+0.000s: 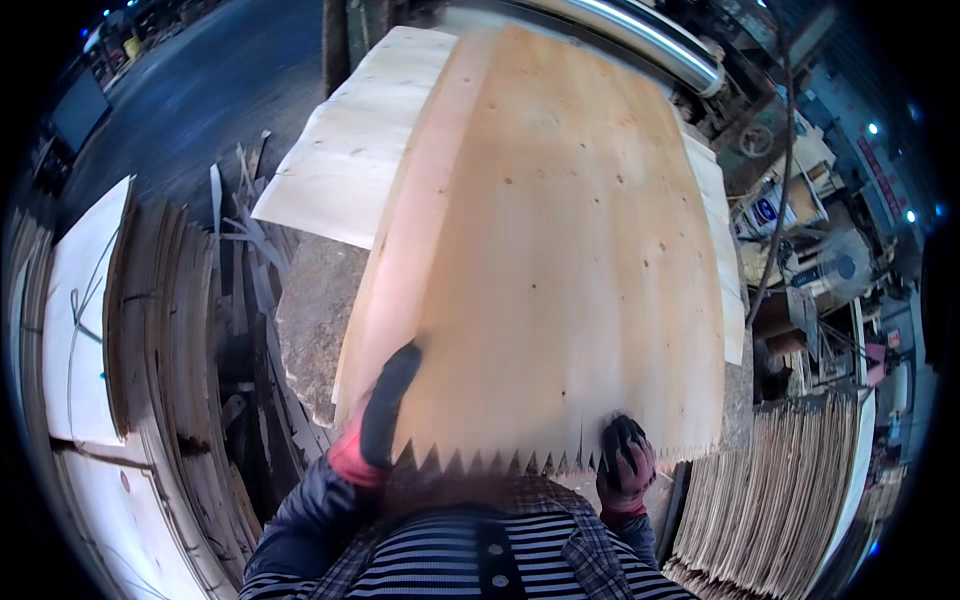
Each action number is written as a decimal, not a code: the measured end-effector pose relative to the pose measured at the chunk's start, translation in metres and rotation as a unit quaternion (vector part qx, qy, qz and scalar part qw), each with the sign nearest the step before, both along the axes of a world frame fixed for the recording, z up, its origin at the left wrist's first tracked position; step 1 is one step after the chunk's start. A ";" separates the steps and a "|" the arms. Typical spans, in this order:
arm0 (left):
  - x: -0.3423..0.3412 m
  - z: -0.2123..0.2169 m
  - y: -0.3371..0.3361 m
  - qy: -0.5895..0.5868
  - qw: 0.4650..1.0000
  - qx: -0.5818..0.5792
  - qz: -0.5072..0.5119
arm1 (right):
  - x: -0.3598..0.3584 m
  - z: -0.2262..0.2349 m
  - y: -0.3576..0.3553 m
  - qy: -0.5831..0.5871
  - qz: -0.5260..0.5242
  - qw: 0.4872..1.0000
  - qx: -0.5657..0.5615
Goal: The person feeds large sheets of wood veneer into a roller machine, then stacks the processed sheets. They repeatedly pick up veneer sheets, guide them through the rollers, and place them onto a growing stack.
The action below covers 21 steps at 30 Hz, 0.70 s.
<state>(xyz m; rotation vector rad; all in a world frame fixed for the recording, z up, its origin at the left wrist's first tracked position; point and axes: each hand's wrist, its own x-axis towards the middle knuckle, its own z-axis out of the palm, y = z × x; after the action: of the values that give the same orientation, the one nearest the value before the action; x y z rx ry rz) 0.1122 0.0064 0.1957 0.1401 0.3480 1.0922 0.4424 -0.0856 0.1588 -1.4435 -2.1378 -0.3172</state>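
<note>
A broad tan wood veneer sheet [560, 270] with small dark knots and a jagged near edge stretches away in front of me. My left hand [383, 415], in a black and red glove, is at the sheet's near left edge; its fingers point away from me and are partly hidden, seeming to hold that edge. At the near right, my right hand [627, 460], gloved alike, has its fingers bent over the toothed edge. Beneath lie a pinkish veneer strip [425, 180] on the left and a paler white sheet [355, 135] jutting out farther left.
A shiny metal roller [650, 45] crosses the far end. Stacked veneer [765, 490] stands at near right, and tied bundles [85, 320] at left. Wood scraps [260, 260] lie beside the worn grey support [320, 310]. A fan [840, 265] and clutter fill the right side.
</note>
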 end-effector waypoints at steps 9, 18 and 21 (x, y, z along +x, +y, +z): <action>0.035 -0.013 0.018 -0.024 0.993 0.096 0.058 | 0.010 -0.025 0.018 0.077 0.042 0.996 -0.012; 0.030 0.018 0.035 0.602 0.697 0.385 -0.055 | -0.016 -0.052 0.014 -0.020 0.020 0.985 -0.169; 0.041 0.007 0.023 0.565 0.716 0.395 -0.110 | -0.022 -0.065 0.014 0.005 0.000 0.988 -0.156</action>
<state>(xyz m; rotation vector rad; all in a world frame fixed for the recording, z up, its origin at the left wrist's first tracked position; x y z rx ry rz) 0.1537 0.0292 0.2025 1.6366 0.9047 0.7270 0.4208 -0.0714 0.0933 -1.6088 -2.2539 0.0280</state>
